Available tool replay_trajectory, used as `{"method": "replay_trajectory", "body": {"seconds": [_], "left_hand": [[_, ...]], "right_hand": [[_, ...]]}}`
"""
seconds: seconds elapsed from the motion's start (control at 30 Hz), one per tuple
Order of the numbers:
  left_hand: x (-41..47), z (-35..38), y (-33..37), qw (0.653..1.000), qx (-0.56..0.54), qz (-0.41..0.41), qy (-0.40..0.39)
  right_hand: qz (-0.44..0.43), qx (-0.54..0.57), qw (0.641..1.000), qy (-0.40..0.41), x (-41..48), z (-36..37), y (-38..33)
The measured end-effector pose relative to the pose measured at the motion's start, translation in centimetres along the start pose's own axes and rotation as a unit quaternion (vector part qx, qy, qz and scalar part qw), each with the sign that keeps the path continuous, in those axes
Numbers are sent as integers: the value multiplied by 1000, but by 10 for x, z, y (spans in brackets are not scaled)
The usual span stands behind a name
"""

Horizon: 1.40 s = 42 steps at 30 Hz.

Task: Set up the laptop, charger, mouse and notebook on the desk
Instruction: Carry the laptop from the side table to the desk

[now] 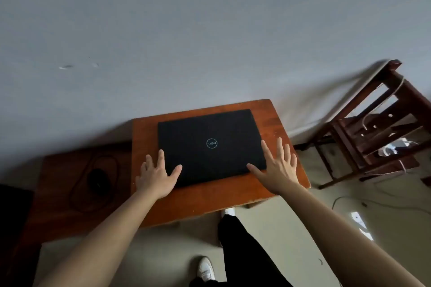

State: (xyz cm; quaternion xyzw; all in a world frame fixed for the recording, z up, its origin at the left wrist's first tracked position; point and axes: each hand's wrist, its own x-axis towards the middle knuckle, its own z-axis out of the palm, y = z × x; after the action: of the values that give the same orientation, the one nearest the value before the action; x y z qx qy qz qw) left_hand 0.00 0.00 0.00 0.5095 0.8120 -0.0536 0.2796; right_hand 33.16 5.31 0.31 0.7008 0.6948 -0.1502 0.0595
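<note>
Two hands are spread flat at the near corners of a closed black laptop [210,147], fingers straight and splayed, gripping nothing. The left hand [156,177] sits at the near-left corner with its thumb reaching onto the lid; the right hand [278,170] sits at the near-right corner, thumb at the lid's edge. The laptop lies flat in the middle of a small reddish wooden tabletop [210,202], its long axis running left to right and parallel to the tabletop's far edge, its round lid logo reading upside down from the person's side. On a lower, darker surface [58,193] to the left lies a dark rounded object [98,179] ringed by a looped cable, too dim to identify. A wooden chair [377,128] stands to the right.
</note>
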Motion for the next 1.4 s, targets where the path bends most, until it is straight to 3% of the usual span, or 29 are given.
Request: {"method": "replay_trajectory", "body": {"seconds": [0.1, 0.3, 0.5, 0.77, 1.0, 1.1, 1.23, 1.4], "left_hand": [[32, 7, 6, 999, -3, -31, -26], [79, 17, 34, 982, -120, -127, -68], [115, 13, 64, 935, -226, -270, -33], [117, 23, 66, 928, -227, -294, 27], [124, 8, 54, 902, -293, -317, 2], [111, 9, 50, 889, -333, -313, 2], [83, 17, 35, 846, -450, -282, -47], [49, 16, 26, 798, -517, -293, -103]], "right_hand": [[33, 23, 998, -43, 40, 13, -2], [121, 147, 974, -122, 106, 32, -19], [206, 229, 947, -93, 144, 32, -36], [257, 271, 919, -127, 165, 28, -31], [268, 306, 896, -176, 172, 14, -25], [287, 343, 868, -217, 163, 9, -15], [315, 396, 824, -256, 137, 10, 5], [345, 526, 735, -253, 98, 6, 21]]}}
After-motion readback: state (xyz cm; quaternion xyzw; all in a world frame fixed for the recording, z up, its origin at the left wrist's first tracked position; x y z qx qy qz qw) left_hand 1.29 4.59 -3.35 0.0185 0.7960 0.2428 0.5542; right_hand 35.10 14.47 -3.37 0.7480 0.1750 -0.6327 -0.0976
